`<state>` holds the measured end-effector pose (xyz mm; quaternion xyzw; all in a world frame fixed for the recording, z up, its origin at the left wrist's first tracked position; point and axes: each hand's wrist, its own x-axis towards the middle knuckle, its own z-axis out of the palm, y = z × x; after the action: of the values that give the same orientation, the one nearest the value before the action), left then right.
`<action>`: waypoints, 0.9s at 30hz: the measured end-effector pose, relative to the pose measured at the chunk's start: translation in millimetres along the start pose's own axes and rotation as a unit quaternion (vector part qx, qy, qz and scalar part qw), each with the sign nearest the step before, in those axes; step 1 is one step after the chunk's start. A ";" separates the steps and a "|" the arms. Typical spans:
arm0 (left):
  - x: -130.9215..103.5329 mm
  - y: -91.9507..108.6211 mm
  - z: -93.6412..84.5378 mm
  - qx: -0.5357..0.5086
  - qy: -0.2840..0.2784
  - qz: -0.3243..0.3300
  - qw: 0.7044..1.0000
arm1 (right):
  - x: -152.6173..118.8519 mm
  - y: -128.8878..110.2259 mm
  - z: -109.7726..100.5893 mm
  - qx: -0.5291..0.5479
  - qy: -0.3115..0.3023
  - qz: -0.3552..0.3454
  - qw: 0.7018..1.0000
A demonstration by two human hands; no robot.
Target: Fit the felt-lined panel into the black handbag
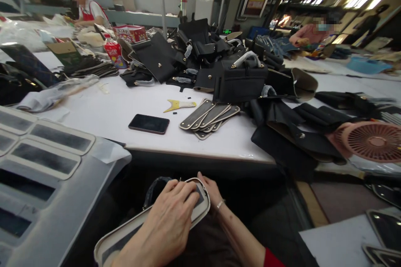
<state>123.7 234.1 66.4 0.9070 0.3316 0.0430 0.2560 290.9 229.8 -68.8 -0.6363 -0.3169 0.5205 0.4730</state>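
Note:
Low in front of me is a long bag panel (125,233), rounded at its ends, with a dark middle and a raised cream rim. My left hand (172,210) lies across its upper face, fingers bent and pressed onto the dark part near the far end. At that far end my right hand (211,190), with a bracelet at the wrist, grips the rim; its thumb points up and the other fingers are largely hidden. A dark, wrapped, handle-like loop (156,187) shows behind the panel.
On the white table (94,108) lie a phone (149,124), a yellow-and-white tool (178,105) and stacked pale-edged strips (208,117). Black bags (238,79) pile up behind. A pink fan (372,141) stands right; more panels (46,158) lie left. Co-workers sit farther back.

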 end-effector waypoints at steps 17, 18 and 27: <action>64.7 -52.2 -14.2 -0.137 -0.012 0.101 0.985 | -79.0 -41.1 -11.1 -0.233 0.028 -0.148 0.961; 67.0 -56.0 -12.9 -0.140 -0.031 0.111 0.984 | -79.5 -41.1 -10.9 -0.237 0.031 -0.155 0.958; 72.7 -65.6 -9.9 -0.157 -0.066 0.134 0.976 | -79.0 -40.8 -9.3 -0.258 0.048 -0.180 0.948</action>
<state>139.7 326.4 35.9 0.8926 0.1787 0.0688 0.4082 283.1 170.8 -2.1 -0.6931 -0.5268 0.2963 0.3929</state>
